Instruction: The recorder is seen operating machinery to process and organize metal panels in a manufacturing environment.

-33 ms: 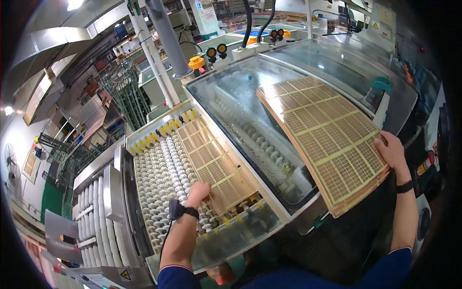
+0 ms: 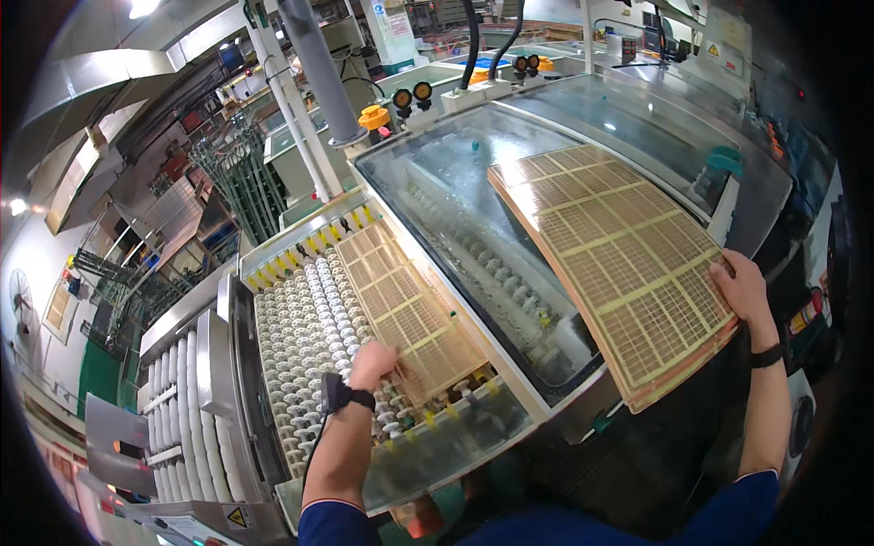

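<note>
My right hand (image 2: pixel 744 289) grips the near right corner of a stack of thin, copper-edged circuit board panels (image 2: pixel 628 264), its thumb on the top face. The yellowish top panel carries a grid of small rectangles. The stack slants over a glass cover, its near end overhanging the cover's edge. My left hand (image 2: pixel 373 366) is closed at the left edge of a single circuit board panel (image 2: pixel 391 305), its fingertips partly hidden. That panel lies flat on the white wheel rollers (image 2: pixel 305 337) of a conveyor.
The wet glass cover (image 2: pixel 428 173) shows more rollers beneath it. Yellow fittings (image 2: pixel 300 255) line the conveyor's far side. A grey pipe (image 2: pixel 319 73) and two round gauges (image 2: pixel 412 95) stand behind. White cylindrical rollers (image 2: pixel 187 419) are at the left; metal racks (image 2: pixel 241 168) stand farther back.
</note>
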Demonstrator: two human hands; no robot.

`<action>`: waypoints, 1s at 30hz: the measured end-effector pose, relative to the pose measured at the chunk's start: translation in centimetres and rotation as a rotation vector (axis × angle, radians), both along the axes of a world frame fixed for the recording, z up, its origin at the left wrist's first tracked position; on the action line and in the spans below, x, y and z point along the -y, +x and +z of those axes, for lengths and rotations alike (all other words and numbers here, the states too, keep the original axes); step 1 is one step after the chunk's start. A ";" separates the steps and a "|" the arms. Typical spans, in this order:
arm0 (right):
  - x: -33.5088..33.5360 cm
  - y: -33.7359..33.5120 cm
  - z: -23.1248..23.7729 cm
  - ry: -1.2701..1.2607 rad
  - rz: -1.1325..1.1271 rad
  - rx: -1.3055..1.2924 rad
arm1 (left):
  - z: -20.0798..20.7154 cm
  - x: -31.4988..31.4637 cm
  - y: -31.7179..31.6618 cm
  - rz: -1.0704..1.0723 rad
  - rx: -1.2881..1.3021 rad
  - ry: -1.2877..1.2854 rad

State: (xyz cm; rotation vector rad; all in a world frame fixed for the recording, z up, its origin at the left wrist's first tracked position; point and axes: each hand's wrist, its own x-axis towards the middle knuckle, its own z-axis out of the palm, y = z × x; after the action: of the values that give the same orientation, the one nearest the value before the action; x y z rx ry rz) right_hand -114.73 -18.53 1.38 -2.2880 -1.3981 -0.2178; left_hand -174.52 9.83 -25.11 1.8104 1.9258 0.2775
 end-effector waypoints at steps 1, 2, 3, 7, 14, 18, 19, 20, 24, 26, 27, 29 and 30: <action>0.4 0.4 -0.3 -0.006 -0.008 0.002 | 3.6 0.6 1.9 -0.102 -0.186 -0.018; 1.0 1.0 -0.7 0.006 -0.017 0.000 | 7.9 1.8 4.6 -0.028 -0.291 -0.046; 0.9 1.0 -0.7 0.028 -0.008 -0.006 | 8.1 1.7 4.3 -0.019 -0.291 -0.044; 0.4 0.1 0.4 -0.033 -0.022 -0.049 | 4.5 0.2 2.9 -0.136 -0.107 0.327; 0.1 0.7 -0.5 0.014 0.065 -0.001 | 0.4 -0.9 7.3 -0.269 -0.271 0.392; 0.3 0.0 0.0 -0.012 0.047 0.015 | 0.6 -2.1 9.1 -0.304 -0.244 0.327; 0.2 0.0 -0.1 0.012 0.054 0.038 | 0.6 -2.2 9.4 -0.297 -0.242 0.327; -0.1 -0.1 0.0 0.013 0.058 0.039 | 0.5 -2.3 9.6 -0.295 -0.248 0.333; 0.1 2.6 -1.8 0.098 0.127 0.221 | 0.6 -2.3 11.2 -0.298 -0.242 0.348; 0.5 2.5 -1.8 0.219 0.192 0.436 | 0.8 -2.2 11.7 -0.308 -0.247 0.362; -0.3 0.5 -0.4 0.129 0.229 0.251 | 0.7 -2.0 11.4 -0.286 -0.233 0.393; -1.0 -1.1 0.4 0.102 0.331 0.138 | 0.4 -2.0 10.8 -0.276 -0.204 0.436; -1.0 -1.9 1.1 0.022 0.322 0.153 | 0.2 -2.5 9.9 -0.273 -0.159 0.438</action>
State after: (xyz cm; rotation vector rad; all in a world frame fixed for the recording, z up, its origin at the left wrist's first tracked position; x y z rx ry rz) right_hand -116.66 -17.51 2.51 -2.0267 -1.8059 -0.3080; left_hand -164.61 12.31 -24.93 2.4181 1.7880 0.5058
